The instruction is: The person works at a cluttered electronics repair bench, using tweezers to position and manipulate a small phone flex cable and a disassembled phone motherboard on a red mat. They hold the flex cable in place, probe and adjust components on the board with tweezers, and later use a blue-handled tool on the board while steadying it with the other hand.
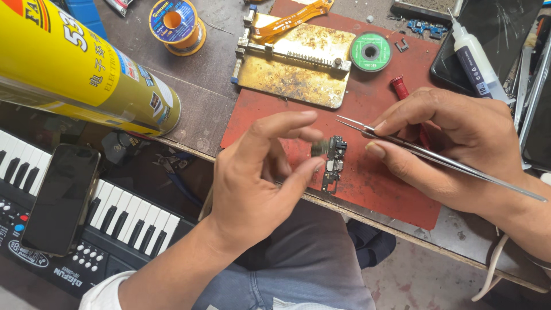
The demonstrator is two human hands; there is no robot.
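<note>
My left hand [261,172] hovers over the front edge of a red work mat [373,178], fingers curled, pinching one end of a small dark circuit board [334,162] between thumb and fingertips. My right hand [453,146] grips thin metal tweezers [402,149]; their points aim left, ending just above and right of the board. The board's lower part lies against the mat.
A brass-coloured board holder [295,66] with an orange flex cable lies at the mat's back. A green tape roll [371,52], solder spool [175,24], yellow spray can [74,74], white glue bottle [476,60], and a phone [60,198] on a keyboard [123,221] surround it.
</note>
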